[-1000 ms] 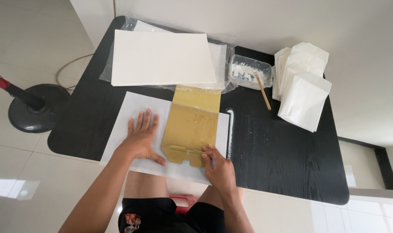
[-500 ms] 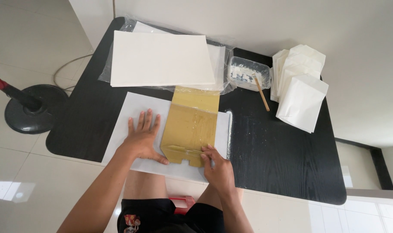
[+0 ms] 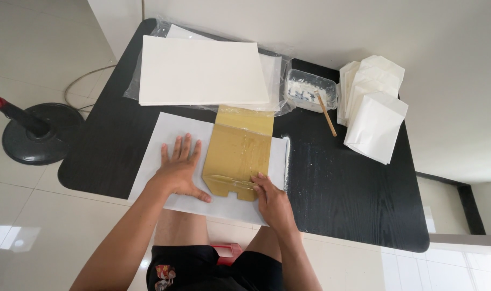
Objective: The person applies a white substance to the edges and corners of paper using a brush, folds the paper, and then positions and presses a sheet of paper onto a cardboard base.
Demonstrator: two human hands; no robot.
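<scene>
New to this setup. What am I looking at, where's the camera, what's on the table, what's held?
There is no machine here: a person works with two bare hands, filmed by one camera worn on the head and looking down. The left hand lies flat on a white sheet on the black table. The right hand presses its fingertips on the near edge of a tan cardboard template lying on that sheet; nothing is lifted. Further back lie a stack of white paper on clear plastic, a clear tub of white paste with a wooden stick, and a pile of finished white paper bags. A fan base stands on the floor.
</scene>
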